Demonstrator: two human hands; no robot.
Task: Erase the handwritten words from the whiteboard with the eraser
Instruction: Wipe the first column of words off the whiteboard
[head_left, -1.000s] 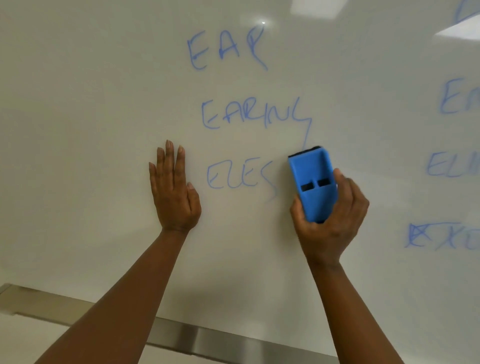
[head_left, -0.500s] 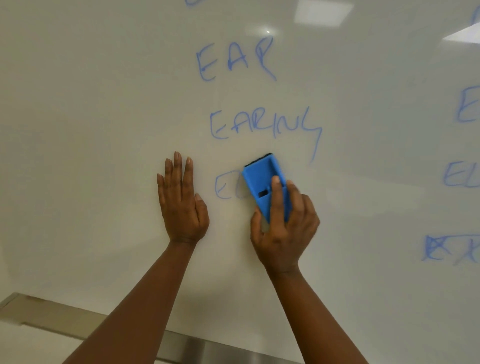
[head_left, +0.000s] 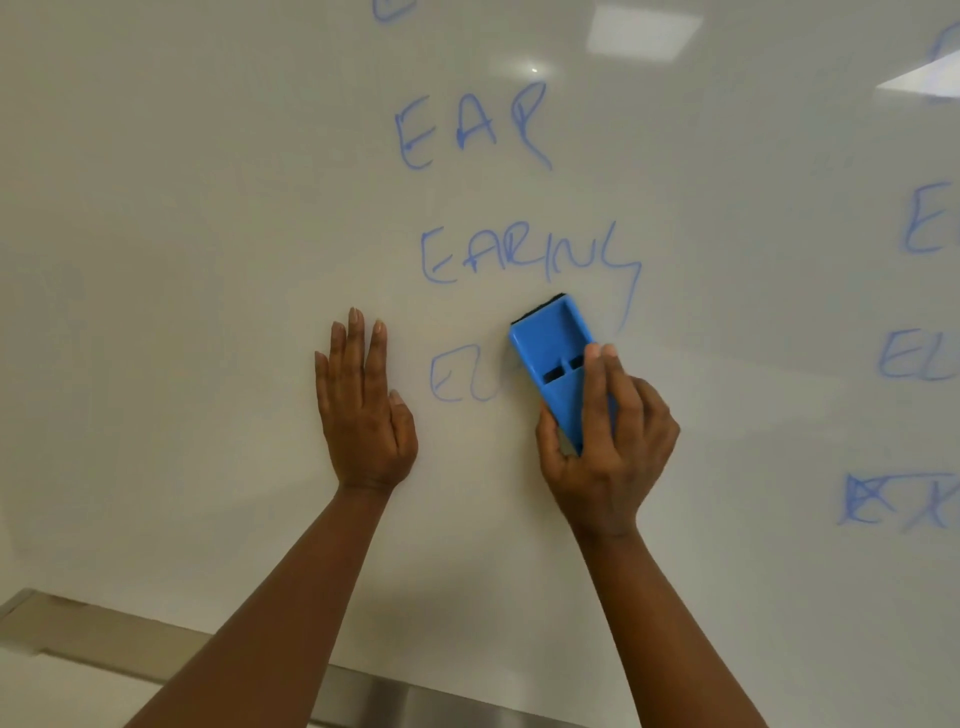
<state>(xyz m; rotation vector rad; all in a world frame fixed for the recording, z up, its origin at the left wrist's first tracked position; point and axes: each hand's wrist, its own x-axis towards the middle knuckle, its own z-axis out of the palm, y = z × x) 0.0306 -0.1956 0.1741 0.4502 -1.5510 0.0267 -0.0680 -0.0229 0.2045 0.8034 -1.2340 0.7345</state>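
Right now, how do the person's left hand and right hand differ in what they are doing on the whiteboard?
The left hand lies flat on the whiteboard with straight fingers and holds nothing; the right hand has its fingers curled round the blue eraser. The left hand rests beside the leftover letters "EL", on their left; the right hand holds the eraser on their right. Both point up the board.

Whiteboard (head_left: 208, 260) bears blue words (head_left: 524, 257), eraser (head_left: 556, 358), flat left hand (head_left: 363, 410)
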